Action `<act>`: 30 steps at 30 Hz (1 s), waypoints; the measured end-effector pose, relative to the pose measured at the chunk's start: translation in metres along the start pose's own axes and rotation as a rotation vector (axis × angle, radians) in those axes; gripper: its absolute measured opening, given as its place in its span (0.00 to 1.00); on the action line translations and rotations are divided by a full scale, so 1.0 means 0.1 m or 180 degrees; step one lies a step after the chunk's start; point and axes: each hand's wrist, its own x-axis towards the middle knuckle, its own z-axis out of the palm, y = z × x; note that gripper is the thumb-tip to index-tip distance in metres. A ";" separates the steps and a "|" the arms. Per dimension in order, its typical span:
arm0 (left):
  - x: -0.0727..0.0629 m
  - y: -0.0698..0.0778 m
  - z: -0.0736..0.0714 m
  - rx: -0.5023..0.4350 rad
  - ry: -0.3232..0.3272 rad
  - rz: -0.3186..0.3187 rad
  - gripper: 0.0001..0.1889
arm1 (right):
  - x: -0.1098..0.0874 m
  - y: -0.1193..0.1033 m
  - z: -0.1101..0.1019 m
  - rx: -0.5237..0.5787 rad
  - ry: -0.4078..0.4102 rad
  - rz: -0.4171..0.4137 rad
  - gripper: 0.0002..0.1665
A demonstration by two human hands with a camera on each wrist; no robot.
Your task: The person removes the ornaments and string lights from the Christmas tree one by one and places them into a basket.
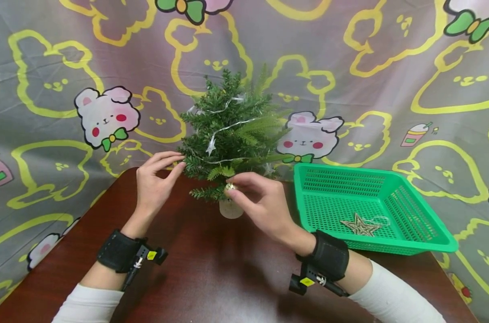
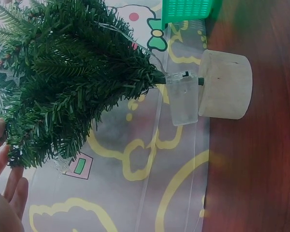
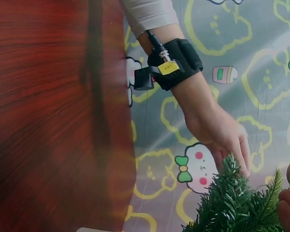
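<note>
A small artificial Christmas tree [image 1: 228, 134] stands on a pale round base [image 2: 227, 84]. A light string with clear star-shaped lights [image 1: 211, 146] winds round its branches. Between thumb and fingertips my right hand [image 1: 264, 204] pinches a small shiny gold ornament [image 1: 230, 186], held before the lower front branches. Its exact kind is too small to tell. At the tree's left side, my left hand [image 1: 157, 179] touches the branch tips with its fingers loosely extended. A translucent box [image 2: 183, 99] with the string's wire hangs at the trunk, just above the base.
A green plastic basket [image 1: 422, 202] stands on the table right of the tree. In it lies a glittery star ornament [image 1: 359, 225] with a clear loop. Behind the brown table [image 1: 179, 278] hangs a patterned cloth [image 1: 147, 58]. Both wrists wear black camera straps [image 1: 121, 251].
</note>
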 end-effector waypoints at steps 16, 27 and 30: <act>0.01 0.32 -0.02 -0.0019 0.0030 0.0046 0.08 | 0.01 -0.03 0.05 0.0338 0.0001 0.0237 0.10; 0.01 0.21 -0.01 0.0022 0.0038 0.0061 0.09 | 0.01 -0.04 0.07 0.0525 0.0249 0.0264 0.06; 0.01 0.08 0.01 0.0038 0.0038 0.0058 0.09 | 0.02 -0.04 0.06 0.0575 0.0321 0.0290 0.07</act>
